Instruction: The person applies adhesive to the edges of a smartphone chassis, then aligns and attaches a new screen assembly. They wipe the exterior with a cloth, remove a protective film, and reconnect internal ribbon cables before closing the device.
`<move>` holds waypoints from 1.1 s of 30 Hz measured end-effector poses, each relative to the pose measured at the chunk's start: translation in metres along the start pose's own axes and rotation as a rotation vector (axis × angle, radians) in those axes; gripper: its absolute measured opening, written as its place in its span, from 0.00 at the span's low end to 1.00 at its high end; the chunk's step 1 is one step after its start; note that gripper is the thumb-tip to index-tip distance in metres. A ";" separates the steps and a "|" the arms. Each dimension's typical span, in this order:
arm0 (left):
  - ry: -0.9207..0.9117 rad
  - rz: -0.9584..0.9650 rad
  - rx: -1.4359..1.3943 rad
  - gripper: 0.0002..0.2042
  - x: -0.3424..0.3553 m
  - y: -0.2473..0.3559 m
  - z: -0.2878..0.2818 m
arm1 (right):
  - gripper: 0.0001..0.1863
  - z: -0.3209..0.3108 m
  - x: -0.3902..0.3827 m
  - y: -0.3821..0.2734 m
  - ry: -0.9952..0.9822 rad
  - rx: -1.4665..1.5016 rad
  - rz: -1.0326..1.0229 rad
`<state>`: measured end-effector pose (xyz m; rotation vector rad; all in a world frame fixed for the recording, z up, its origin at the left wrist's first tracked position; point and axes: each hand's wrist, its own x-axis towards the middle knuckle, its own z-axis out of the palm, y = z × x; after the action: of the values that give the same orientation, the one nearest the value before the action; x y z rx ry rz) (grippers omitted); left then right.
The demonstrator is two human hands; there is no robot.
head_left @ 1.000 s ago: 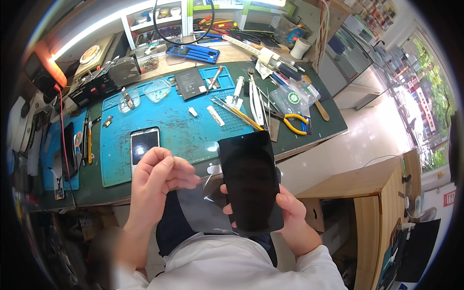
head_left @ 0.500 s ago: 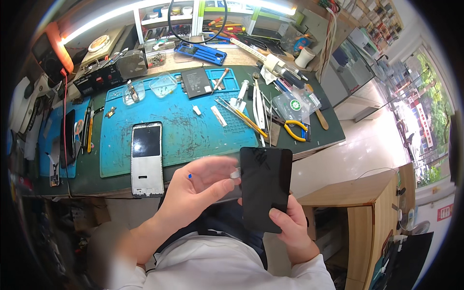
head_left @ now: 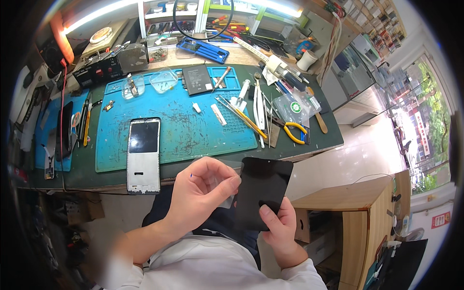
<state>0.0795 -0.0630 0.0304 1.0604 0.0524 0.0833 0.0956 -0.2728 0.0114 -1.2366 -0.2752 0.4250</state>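
My left hand [head_left: 203, 191], its fingers curled and thumb pinched toward the index finger, grips a clear film [head_left: 224, 202] beside the left edge of a black phone screen [head_left: 258, 186]. My right hand [head_left: 280, 224] holds that screen, thumb on its dark face, other fingers mostly behind it. An opened phone body [head_left: 143, 169], dark at the top and silver below, lies on the front edge of the blue mat [head_left: 169, 135], left of my hands.
Tweezers, yellow-handled pliers [head_left: 292, 133], a syringe, a battery [head_left: 197, 79] and clear trays [head_left: 163, 80] lie on the bench. A black power-supply box [head_left: 92, 72] stands back left. A wooden cabinet [head_left: 372, 212] is at the lower right.
The screen has moved down and to the right in view. My left hand has moved right toward its edge, with the film mostly behind the fingers. More of the opened phone body shows.
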 end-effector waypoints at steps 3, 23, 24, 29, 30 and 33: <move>0.039 0.013 -0.029 0.05 0.001 -0.002 0.003 | 0.20 0.000 0.000 0.001 0.020 0.030 0.009; 0.051 -0.076 -0.151 0.05 0.005 -0.005 -0.002 | 0.20 0.009 0.003 -0.007 0.032 0.123 0.061; 0.051 -0.083 -0.150 0.04 0.005 -0.005 -0.002 | 0.20 0.008 0.002 -0.006 0.034 0.113 0.054; 0.054 -0.096 -0.143 0.04 0.005 -0.007 -0.003 | 0.20 0.006 0.003 -0.006 0.007 0.105 0.041; 0.056 -0.096 -0.150 0.04 0.005 -0.007 -0.003 | 0.20 0.006 0.002 -0.006 0.017 0.101 0.042; 0.057 -0.102 -0.166 0.06 0.005 -0.008 -0.002 | 0.20 0.007 0.001 -0.005 0.038 0.095 0.041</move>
<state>0.0849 -0.0645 0.0227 0.8877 0.1484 0.0248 0.0949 -0.2679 0.0184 -1.1574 -0.1955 0.4448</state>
